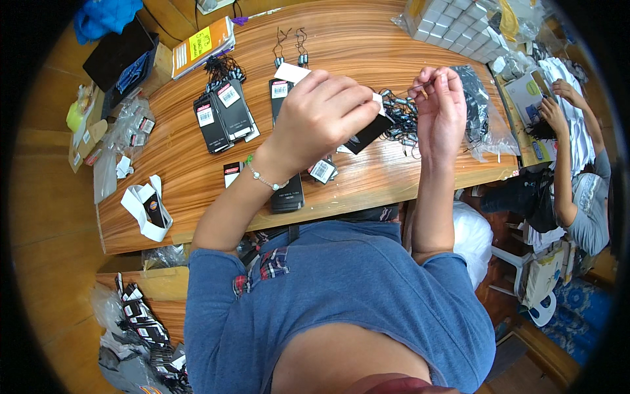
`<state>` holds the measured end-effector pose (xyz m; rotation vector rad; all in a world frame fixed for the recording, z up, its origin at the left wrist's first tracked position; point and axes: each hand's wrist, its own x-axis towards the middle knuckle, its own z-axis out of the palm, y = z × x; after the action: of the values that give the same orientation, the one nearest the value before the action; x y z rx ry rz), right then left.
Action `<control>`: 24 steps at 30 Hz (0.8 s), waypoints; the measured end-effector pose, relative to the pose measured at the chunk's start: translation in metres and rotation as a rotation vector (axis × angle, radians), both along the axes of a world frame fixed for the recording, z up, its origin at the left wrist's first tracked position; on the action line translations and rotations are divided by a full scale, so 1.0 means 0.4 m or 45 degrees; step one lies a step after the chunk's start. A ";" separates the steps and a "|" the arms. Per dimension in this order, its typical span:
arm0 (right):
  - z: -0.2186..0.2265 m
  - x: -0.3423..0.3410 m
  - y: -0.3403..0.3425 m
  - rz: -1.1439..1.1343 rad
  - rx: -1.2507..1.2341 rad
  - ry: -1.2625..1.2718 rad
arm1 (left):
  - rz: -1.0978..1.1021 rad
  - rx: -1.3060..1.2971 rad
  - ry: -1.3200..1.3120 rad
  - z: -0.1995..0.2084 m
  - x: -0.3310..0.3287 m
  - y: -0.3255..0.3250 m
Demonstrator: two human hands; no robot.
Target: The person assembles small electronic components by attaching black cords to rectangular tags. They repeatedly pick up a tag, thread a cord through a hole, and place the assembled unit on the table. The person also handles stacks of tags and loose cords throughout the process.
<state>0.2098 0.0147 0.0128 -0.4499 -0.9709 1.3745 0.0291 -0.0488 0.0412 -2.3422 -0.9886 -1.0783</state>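
Looks about midway, tbh: stacked tags with cords (236, 115) sit left on the table, but a tangled heap of loose cords (401, 117) is still left over. The left hand (321, 108) seems closed on a black tag (369, 135) above the table, fingertips hidden; the right hand (440, 108) pinches a thin dark cord (420, 86). That heap and a plastic bag (482, 108) crowd the right hand, with white boxes (453, 23) farther back.
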 end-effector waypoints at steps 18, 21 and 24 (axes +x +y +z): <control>0.015 0.005 0.034 0.779 -0.083 0.615 | -0.341 -1.196 -1.372 -0.048 0.045 0.031; 0.025 0.013 0.028 0.733 -0.083 0.663 | -0.452 -1.120 -1.223 -0.065 0.037 0.044; 0.025 0.022 0.023 0.711 -0.085 0.696 | -0.459 -1.137 -1.196 -0.061 0.046 0.044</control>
<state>0.2186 0.0241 0.0228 0.1745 -0.6107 1.9021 0.0476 -0.0314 0.0167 -2.7270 -1.6521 -2.4061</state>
